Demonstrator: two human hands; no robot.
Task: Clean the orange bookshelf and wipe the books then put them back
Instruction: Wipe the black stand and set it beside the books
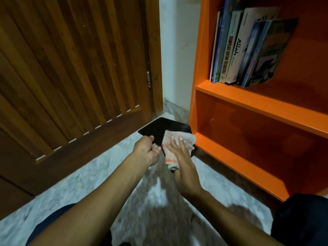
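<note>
Black book (159,130) flat, long axis toward door — left hand (148,152) grips edge, right hand (181,157) presses cloth (177,142).

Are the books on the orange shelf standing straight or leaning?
Leaning. The books on the orange shelf tilt right at the top; the rightmost slants most.

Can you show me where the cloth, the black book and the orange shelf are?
cloth (179,141): head view, its upper folds.
black book (159,129): head view, bare cover.
orange shelf (248,102): head view, front edge of upper board.

left hand (148,153) holding black book (159,131), right hand (184,162) pressing cloth (179,141)
</note>
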